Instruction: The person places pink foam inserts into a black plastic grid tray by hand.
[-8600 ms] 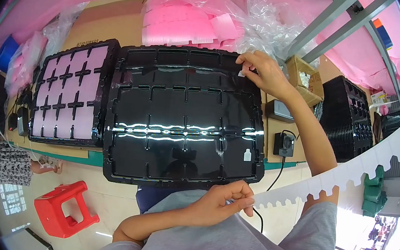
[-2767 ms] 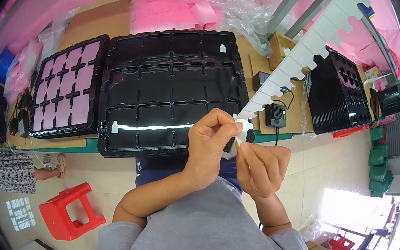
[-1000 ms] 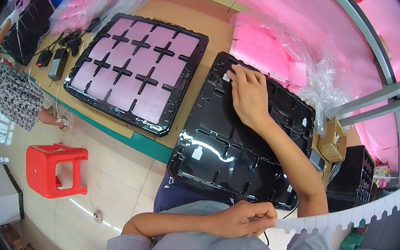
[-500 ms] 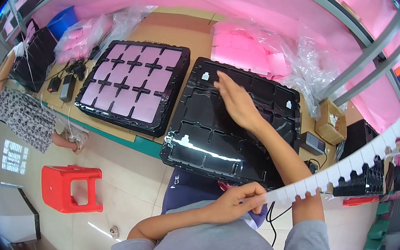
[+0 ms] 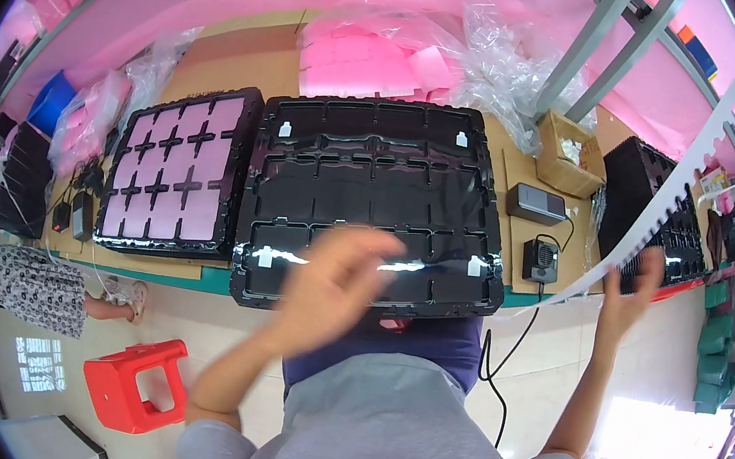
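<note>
A black plastic tray (image 5: pixel 340 192) lies on the bench in front of me, with small white labels (image 5: pixel 285 128) at its corners. My left hand (image 5: pixel 334 285), smeared by motion, is over the tray's near edge; its fingers are too blurred to tell what they hold, if anything. Off to the right, my right hand (image 5: pixel 631 291) is raised with thumb and fingers apart. Beside it a long white strip with a notched edge (image 5: pixel 660 208) curves down from the upper right, its lower end blurred near the tray's right side. Whether the thumb touches the strip is unclear.
Left of the tray stands another black tray with pink sheets (image 5: pixel 176 162). Behind are pink sheets in clear plastic (image 5: pixel 359 61). To the right are a cardboard box (image 5: pixel 566 157), a dark power adapter (image 5: pixel 536 204) and stacked black trays (image 5: pixel 639 192). A red stool (image 5: pixel 132 389) stands on the floor.
My left hand has left the strip's end and moved left and up to the tray. My right hand has withdrawn from over the tray to the right, beside the strip. The view has shifted.
</note>
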### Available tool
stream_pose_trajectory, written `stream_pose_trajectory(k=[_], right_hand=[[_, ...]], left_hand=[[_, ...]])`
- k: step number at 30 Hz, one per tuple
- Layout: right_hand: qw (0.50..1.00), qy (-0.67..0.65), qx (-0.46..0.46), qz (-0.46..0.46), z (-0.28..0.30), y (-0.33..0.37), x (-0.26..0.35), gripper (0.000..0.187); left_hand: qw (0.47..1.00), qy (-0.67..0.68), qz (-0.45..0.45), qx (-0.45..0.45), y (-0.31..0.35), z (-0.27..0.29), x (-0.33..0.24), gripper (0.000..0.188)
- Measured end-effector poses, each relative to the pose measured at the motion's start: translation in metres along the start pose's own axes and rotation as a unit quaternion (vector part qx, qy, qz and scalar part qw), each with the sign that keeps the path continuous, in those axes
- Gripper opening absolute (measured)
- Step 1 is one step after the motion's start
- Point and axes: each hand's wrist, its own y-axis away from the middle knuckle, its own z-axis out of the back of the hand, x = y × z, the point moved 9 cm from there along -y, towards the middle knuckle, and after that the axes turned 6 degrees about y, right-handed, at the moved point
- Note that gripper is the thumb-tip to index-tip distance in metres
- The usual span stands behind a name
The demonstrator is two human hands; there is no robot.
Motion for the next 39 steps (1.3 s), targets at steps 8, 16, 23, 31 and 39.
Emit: stream_pose_trajectory(k=[8, 16, 23, 31, 39], right_hand=[[0.913, -0.247, 0.212, 0.244, -0.159, -0.036, 0.191, 0.038], [0.87, -0.194, 0.348, 0.29, -0.282, -0.038, 0.185, 0.036], [0.857, -0.187, 0.363, 0.315, -0.294, -0.04, 0.193, 0.032], [0.839, -0.192, 0.393, 0.323, -0.301, -0.039, 0.195, 0.029], [0.843, -0.221, 0.309, 0.381, -0.288, -0.041, 0.199, 0.019]], left_hand=[[0.935, -0.332, -0.025, -0.118, -0.085, 0.188, 0.083, 0.028], [0.93, -0.364, -0.01, -0.048, -0.111, 0.187, 0.113, 0.027], [0.933, -0.357, -0.008, -0.028, -0.123, 0.187, 0.119, 0.026], [0.936, -0.352, -0.014, 0.002, -0.131, 0.186, 0.126, 0.026], [0.926, -0.372, -0.036, 0.05, -0.144, 0.176, 0.13, 0.021]])
